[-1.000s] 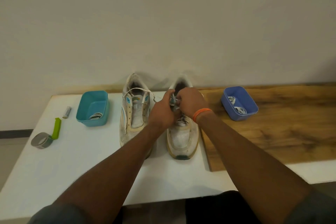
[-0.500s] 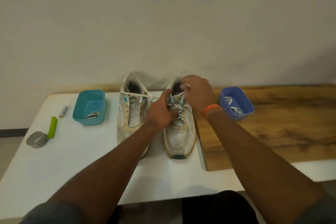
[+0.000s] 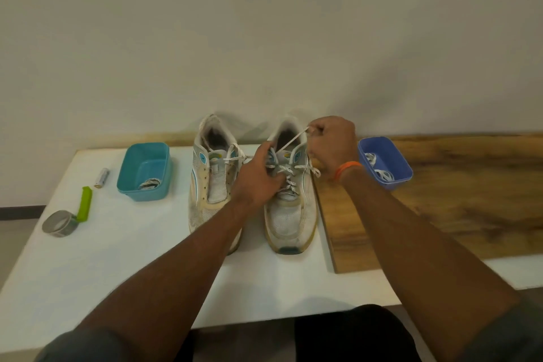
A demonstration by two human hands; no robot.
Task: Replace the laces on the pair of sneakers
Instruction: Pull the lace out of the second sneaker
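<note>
Two worn white sneakers stand side by side on the white table, toes toward me. The left sneaker [image 3: 213, 176] has a loose lace only across its top eyelets. The right sneaker [image 3: 291, 209] is laced over the tongue. My right hand [image 3: 330, 142] pinches the end of the white lace [image 3: 291, 142] and holds it taut, up and to the right, by the shoe's collar. My left hand [image 3: 260, 176] rests on the right sneaker's laced part, its fingers curled at the crossings.
A teal tub [image 3: 144, 169] with a coiled lace stands left of the shoes. A blue tub [image 3: 385, 161] with white laces sits on the wooden board [image 3: 440, 200] at right. A battery [image 3: 102, 177], a green clip [image 3: 84, 203] and a tape roll [image 3: 58, 223] lie far left.
My right hand has drawn away from the tongue, up and to the right, pulling the lace end out taut. My left hand stayed on the right sneaker.
</note>
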